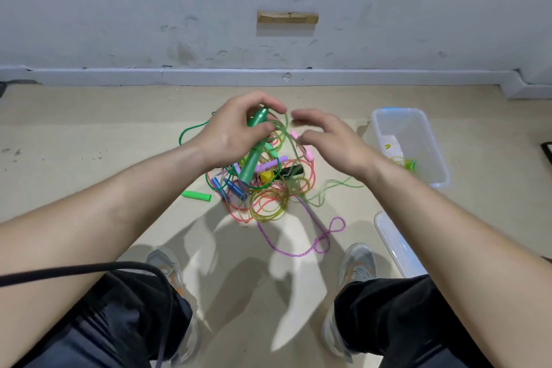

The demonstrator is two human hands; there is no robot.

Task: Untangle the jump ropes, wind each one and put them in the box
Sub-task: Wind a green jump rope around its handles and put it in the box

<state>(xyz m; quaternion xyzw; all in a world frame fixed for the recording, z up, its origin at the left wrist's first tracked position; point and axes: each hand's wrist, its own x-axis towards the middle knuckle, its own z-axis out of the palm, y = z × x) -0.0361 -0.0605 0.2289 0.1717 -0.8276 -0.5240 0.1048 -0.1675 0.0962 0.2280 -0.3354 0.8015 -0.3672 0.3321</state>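
L hand [234,133] grips green handles [250,166]; clear box [398,116] holds a green rope [408,163]

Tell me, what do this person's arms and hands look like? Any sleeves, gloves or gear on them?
Both forearms are bare to the frame's edge, no sleeves showing. The left hand and right hand wear no gloves, rings or watch. A black cable loops below the left forearm. Lower down: dark trousers and grey shoes with orange touches.

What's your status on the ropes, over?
Left hand gripping green plastic handles. Right hand open beside it. Coloured jump ropes tangled on floor. Clear plastic box at right, unobstructed.
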